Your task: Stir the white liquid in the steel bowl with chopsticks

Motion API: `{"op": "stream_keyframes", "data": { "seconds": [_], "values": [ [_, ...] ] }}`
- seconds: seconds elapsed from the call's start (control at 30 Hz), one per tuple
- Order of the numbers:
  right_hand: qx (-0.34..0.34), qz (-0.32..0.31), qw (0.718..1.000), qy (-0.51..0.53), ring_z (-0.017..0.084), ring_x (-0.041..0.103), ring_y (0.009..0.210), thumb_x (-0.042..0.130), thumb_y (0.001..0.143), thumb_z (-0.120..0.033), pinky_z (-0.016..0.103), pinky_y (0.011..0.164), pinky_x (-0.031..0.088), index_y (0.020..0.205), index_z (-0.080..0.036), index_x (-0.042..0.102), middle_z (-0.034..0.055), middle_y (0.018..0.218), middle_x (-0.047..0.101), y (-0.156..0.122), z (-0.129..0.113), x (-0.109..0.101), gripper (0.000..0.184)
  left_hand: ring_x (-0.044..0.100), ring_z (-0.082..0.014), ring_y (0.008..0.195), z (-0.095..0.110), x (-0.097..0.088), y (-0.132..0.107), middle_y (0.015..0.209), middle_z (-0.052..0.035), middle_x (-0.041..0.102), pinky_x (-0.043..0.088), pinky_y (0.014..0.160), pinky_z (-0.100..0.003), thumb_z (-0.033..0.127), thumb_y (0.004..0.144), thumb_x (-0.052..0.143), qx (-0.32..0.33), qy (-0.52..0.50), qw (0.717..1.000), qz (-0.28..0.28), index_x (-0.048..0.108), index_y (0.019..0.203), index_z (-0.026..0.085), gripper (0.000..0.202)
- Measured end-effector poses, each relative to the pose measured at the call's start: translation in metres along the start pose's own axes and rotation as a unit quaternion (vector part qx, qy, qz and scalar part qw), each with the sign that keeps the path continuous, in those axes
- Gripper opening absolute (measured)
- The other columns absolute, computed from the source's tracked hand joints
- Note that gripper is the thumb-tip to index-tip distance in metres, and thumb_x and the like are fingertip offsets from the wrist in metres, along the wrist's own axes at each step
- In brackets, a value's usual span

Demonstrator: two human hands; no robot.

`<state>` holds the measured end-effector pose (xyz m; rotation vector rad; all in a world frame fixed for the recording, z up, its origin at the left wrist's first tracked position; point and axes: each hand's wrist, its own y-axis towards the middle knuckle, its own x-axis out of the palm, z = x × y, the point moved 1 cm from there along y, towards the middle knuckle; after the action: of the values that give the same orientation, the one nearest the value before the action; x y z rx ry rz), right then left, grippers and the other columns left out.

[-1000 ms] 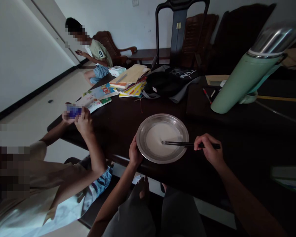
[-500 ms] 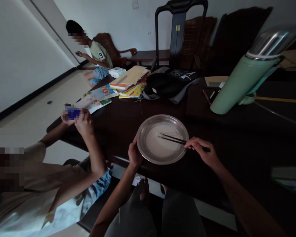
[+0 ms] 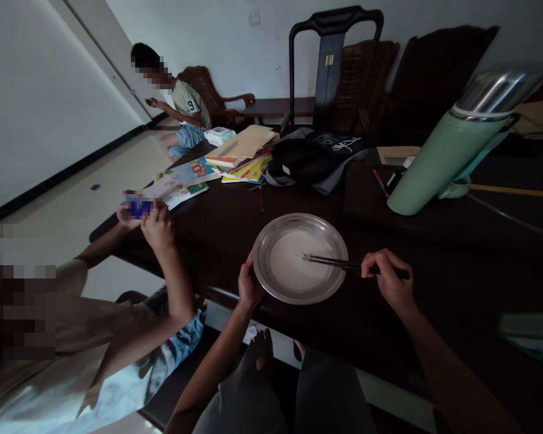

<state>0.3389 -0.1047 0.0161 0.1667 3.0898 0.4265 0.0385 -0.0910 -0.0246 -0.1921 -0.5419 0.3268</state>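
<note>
A round metal bowl (image 3: pixel 263 283) rests on the dark table near its front edge. Inside it lies a smooth, pale, whitish mixture (image 3: pixel 292 259). My left hand (image 3: pixel 250 283) grips the bowl's left rim, with the fingers partly hidden beneath and behind it. To the right of the bowl, my right hand (image 3: pixel 391 278) is closed around a pair of black chopsticks (image 3: pixel 339 263). Their tips reach over the right rim into the mixture, and a little of it clings to them.
A green thermos (image 3: pixel 443 160) stands at the right rear. Behind the bowl are a black bag (image 3: pixel 305 160) and a stack of books and papers (image 3: pixel 244 154). At left, a seated person's hands (image 3: pixel 151 220) hold a blurred device. Another person (image 3: pixel 187 111) sits farther back.
My right hand has moved right, away from the bowl's rim, drawing the chopsticks with it. Their tips have shifted right and slightly down in the mixture. My left hand stays on the bowl.
</note>
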Motion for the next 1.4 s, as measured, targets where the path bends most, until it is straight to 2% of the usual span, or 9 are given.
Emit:
{"op": "stream_keyframes", "data": {
  "seconds": [0.17,0.33,0.4,0.53,0.7,0.9,1.07,1.27,1.4],
  "values": [
    [0.015,-0.102,0.994,-0.043,0.016,0.064,0.068,0.059,0.096,-0.044,0.029,0.062,0.050,0.075,-0.023,0.075,0.0035,0.076,0.073,-0.0007,0.0000,0.0032,0.033,0.069,-0.0284,0.105,0.0006,0.0004,-0.0010,0.097,-0.0045,0.077,0.053,0.095,-0.041,0.042,0.077,0.063,0.003,-0.008,1.000,-0.005,0.074,0.106,0.024,0.036],
    [-0.004,0.014,1.000,0.011,0.014,0.056,0.054,0.057,0.096,-0.046,0.027,0.051,0.045,0.066,-0.023,0.067,-0.0004,0.056,0.062,0.0013,0.0000,-0.0017,0.040,0.069,-0.0294,0.109,0.0013,0.0017,-0.0026,0.099,-0.0047,0.077,0.053,0.098,-0.043,0.045,0.079,0.061,0.003,0.009,1.000,-0.016,0.074,0.108,0.025,0.038],
    [0.005,-0.020,1.000,0.015,0.014,0.056,0.053,0.057,0.096,-0.047,0.028,0.051,0.045,0.068,-0.023,0.068,0.0000,0.056,0.063,0.0008,-0.0004,0.0009,0.040,0.069,-0.0295,0.109,0.0012,0.0020,-0.0027,0.098,-0.0045,0.078,0.053,0.098,-0.043,0.045,0.079,0.062,0.008,0.011,1.000,-0.013,0.074,0.110,0.024,0.039],
    [-0.004,-0.115,0.992,-0.055,0.016,0.065,0.067,0.061,0.094,-0.047,0.029,0.062,0.052,0.076,-0.024,0.076,0.0036,0.076,0.074,-0.0001,-0.0031,0.0059,0.033,0.069,-0.0294,0.109,0.0010,0.0022,-0.0021,0.100,-0.0052,0.078,0.053,0.097,-0.041,0.045,0.077,0.063,0.021,0.015,1.000,-0.006,0.075,0.110,0.024,0.041],
    [-0.007,0.019,1.000,0.008,0.013,0.056,0.054,0.058,0.096,-0.045,0.027,0.051,0.045,0.067,-0.022,0.069,-0.0004,0.056,0.061,-0.0001,-0.0032,-0.0005,0.038,0.068,-0.0302,0.110,0.0008,0.0027,-0.0025,0.101,-0.0056,0.078,0.053,0.097,-0.041,0.043,0.074,0.063,0.008,-0.001,1.000,-0.005,0.075,0.106,0.022,0.040],
    [-0.002,-0.120,0.992,-0.043,0.016,0.064,0.067,0.060,0.094,-0.047,0.029,0.061,0.051,0.075,-0.023,0.076,0.0040,0.075,0.073,-0.0023,-0.0056,0.0072,0.035,0.067,-0.0308,0.116,-0.0004,0.0015,-0.0022,0.105,-0.0059,0.078,0.052,0.099,-0.041,0.042,0.076,0.063,0.010,-0.010,1.000,0.004,0.075,0.103,0.022,0.036],
    [-0.014,0.006,1.000,0.013,0.014,0.056,0.057,0.057,0.097,-0.045,0.028,0.055,0.045,0.066,-0.023,0.068,0.0001,0.058,0.062,-0.0014,-0.0030,0.0019,0.040,0.066,-0.0298,0.116,-0.0009,0.0023,-0.0011,0.103,-0.0056,0.078,0.050,0.101,-0.040,0.041,0.075,0.063,0.015,-0.011,1.000,0.005,0.075,0.105,0.020,0.039],
    [-0.009,-0.107,0.993,-0.051,0.016,0.066,0.072,0.060,0.095,-0.048,0.028,0.062,0.050,0.076,-0.024,0.077,0.0041,0.079,0.075,-0.0004,-0.0014,0.0034,0.035,0.065,-0.0301,0.117,0.0003,0.0051,-0.0031,0.104,-0.0054,0.078,0.049,0.101,-0.040,0.039,0.072,0.066,0.004,-0.040,0.999,-0.002,0.076,0.099,0.020,0.035],
    [-0.012,-0.002,1.000,-0.015,0.015,0.060,0.062,0.058,0.096,-0.045,0.028,0.057,0.047,0.066,-0.023,0.070,0.0014,0.063,0.067,0.0024,-0.0014,-0.0023,0.040,0.065,-0.0313,0.118,0.0000,0.0054,-0.0029,0.102,-0.0052,0.078,0.051,0.099,-0.040,0.034,0.071,0.066,0.003,-0.066,0.998,-0.001,0.076,0.090,0.021,0.025]
  ]
}}
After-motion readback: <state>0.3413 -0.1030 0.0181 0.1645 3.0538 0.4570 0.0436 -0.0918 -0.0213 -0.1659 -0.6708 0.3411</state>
